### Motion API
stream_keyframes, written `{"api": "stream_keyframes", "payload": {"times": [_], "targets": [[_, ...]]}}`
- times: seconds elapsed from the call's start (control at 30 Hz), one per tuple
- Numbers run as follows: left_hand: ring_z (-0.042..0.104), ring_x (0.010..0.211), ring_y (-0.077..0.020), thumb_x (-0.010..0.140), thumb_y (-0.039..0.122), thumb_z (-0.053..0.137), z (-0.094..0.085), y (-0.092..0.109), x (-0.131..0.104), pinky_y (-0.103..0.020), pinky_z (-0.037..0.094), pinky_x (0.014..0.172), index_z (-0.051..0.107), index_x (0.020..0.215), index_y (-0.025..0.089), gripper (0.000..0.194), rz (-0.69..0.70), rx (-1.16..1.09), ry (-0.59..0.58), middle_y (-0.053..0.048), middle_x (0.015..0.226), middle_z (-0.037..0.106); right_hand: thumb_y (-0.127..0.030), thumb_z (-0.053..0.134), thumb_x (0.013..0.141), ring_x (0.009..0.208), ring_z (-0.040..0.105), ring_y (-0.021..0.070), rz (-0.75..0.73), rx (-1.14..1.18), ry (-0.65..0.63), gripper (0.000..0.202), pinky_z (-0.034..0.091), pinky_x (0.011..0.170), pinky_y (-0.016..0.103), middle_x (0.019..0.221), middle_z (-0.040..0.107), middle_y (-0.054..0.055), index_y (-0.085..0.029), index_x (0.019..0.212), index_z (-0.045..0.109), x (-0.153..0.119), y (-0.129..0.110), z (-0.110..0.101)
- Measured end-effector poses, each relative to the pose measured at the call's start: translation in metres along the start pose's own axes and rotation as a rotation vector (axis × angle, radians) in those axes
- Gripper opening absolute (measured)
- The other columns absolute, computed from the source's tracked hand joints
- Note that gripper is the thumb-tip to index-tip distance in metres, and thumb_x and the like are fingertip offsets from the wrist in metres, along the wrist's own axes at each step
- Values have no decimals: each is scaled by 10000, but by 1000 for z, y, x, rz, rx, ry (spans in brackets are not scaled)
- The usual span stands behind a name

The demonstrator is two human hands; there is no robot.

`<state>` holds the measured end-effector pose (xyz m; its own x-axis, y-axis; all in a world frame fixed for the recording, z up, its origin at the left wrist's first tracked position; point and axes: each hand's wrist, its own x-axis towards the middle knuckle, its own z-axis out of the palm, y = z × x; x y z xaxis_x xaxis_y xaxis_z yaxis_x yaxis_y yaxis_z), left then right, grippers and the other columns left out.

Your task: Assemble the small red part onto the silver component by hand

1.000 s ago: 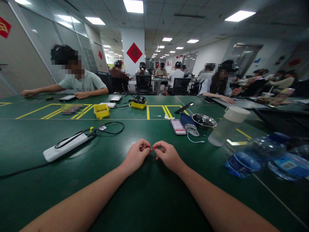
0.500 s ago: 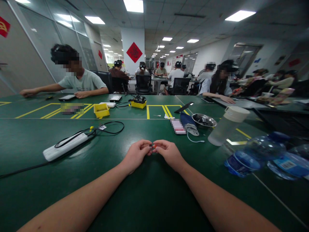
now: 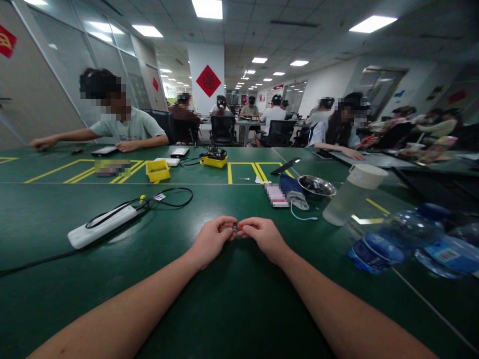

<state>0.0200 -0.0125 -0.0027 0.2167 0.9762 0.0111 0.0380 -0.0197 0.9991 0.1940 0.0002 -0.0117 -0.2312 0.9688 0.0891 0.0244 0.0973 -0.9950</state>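
My left hand (image 3: pixel 213 240) and my right hand (image 3: pixel 265 238) meet fingertip to fingertip above the green table (image 3: pixel 239 309). Between them is a small dark and orange-red object (image 3: pixel 235 228), too small to name. The fingers of my left hand pinch its dark side. At its orange-red side, the thumb and fingers of my right hand are closed. Fingertips hide part of the object.
On the left lies a white power strip (image 3: pixel 103 227) with a black cable. Beyond are yellow bins (image 3: pixel 157 171), a metal bowl (image 3: pixel 316 186) and a pouch. A frosted bottle (image 3: pixel 352 194) and blue-labelled water bottles (image 3: pixel 396 239) stand or lie right. People sit across the table.
My fingertips have shifted slightly, and more of the small object shows between them. Both hands stay in nearly the same place.
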Motion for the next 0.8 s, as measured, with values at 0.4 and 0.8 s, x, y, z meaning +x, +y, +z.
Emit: {"api": "stream_keyframes", "payload": {"times": [0.4,0.8], "targets": [[645,717,-130,849,180,545,1,-2,0,-273,520,710,613,1050,139,216,-12,-79,30,-58,858,678,-252,697,721,719,686,174,-5,20,-6,179,532,708,316,797,720,46,-143,862,685,-1,2,-1],[680,817,-166,780,178,621,-3,-3,-2,-272,521,720,589,1055,175,277,41,13,-37,-58,943,672,-227,685,732,781,710,208,-6,51,3,156,532,757,332,825,731,68,-137,860,670,-2,1,-1]]}}
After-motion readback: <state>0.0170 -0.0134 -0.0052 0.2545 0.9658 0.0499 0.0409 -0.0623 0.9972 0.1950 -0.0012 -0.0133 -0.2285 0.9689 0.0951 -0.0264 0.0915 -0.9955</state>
